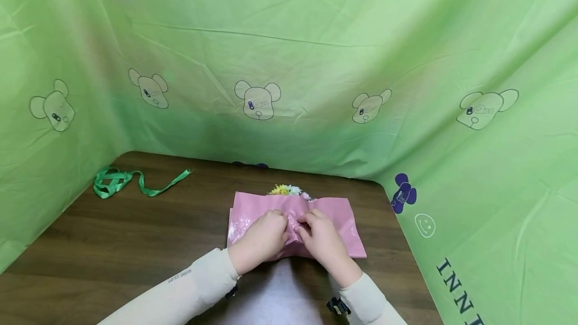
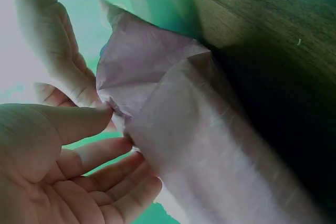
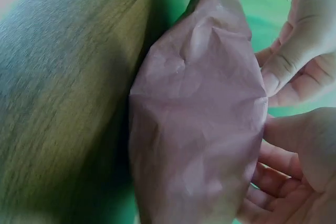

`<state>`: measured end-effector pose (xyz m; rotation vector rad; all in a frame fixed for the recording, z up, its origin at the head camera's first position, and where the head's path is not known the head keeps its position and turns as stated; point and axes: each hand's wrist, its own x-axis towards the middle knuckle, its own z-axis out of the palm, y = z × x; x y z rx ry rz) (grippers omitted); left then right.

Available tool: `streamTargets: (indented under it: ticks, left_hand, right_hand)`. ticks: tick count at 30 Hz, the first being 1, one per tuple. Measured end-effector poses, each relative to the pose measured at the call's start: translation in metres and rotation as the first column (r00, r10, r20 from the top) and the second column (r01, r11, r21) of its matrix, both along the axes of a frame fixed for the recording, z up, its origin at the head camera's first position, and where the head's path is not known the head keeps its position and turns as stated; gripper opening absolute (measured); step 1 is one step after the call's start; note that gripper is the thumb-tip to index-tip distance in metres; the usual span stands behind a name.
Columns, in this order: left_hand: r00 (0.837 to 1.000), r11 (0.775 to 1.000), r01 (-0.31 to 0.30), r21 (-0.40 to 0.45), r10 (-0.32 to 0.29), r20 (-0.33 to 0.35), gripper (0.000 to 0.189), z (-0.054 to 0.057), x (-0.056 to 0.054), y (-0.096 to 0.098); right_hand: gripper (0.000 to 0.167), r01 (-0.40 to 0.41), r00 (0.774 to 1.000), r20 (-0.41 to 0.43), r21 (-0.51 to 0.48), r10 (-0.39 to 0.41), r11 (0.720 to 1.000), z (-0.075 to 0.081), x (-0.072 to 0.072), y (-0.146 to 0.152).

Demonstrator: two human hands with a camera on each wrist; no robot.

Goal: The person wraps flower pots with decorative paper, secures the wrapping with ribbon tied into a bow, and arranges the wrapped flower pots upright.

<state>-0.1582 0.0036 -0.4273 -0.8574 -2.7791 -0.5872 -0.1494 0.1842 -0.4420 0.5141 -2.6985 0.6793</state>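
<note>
Pink wrapping paper lies folded around a small bunch of yellow, white and pale pink flowers, whose heads peek out past its far edge. My left hand pinches a gathered fold near the middle of the paper between thumb and fingers. Right beside it, my right hand pinches the same gathered fold. Both wrist views show the thumbs and fingertips meeting along the edge of the pink sheet. The stems and the lower part of the flowers are hidden.
A loosely coiled green ribbon lies at the far left of the brown wooden table, one end trailing right. Green cloth printed with bear heads hangs behind and on both sides.
</note>
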Motion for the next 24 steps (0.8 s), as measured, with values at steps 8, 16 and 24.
streamTargets:
  ticks: [8, 16, 24]
  left_hand:
    - [0.999, 1.0, 0.016, 0.023, -0.017, 0.028, 0.017, -0.004, -0.004, -0.002]
    - [0.997, 0.999, 0.004, 0.054, -0.008, 0.073, 0.022, -0.001, 0.002, -0.014]
    - [0.999, 0.999, 0.011, 0.037, -0.012, 0.048, 0.02, -0.001, 0.006, -0.02]
  right_hand:
    - [0.017, 0.004, 1.0, -0.009, -0.086, -0.005, 0.996, -0.004, 0.0, 0.001]
    - [0.018, 0.04, 0.999, -0.004, -0.159, -0.041, 0.987, -0.008, 0.003, -0.013]
    - [0.014, 0.049, 0.996, -0.073, -0.04, -0.051, 0.998, -0.008, 0.018, -0.025]
